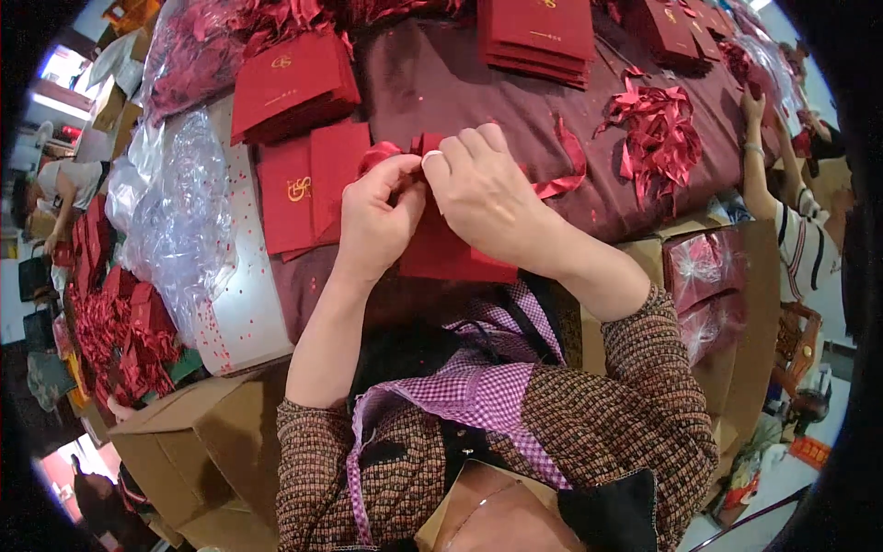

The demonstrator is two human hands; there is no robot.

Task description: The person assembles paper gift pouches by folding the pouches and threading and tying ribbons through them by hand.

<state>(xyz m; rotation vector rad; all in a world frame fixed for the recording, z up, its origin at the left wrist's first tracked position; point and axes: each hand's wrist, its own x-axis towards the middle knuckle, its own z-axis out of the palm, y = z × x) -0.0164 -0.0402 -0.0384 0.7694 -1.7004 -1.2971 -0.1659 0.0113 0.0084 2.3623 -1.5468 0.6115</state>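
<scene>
Over the red bag on the bench, our left hand pinches red ribbon in its fingers; our right hand's hidden grip we cannot tell. Uneven tugging could crease the bag.

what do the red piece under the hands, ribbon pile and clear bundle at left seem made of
Red piece: probably matte card or paper, flat with crisp edges. Ribbon pile: likely satin fabric, glossy along folds. Clear bundle: seemingly plastic film, shiny, see-through and crinkled.
</scene>
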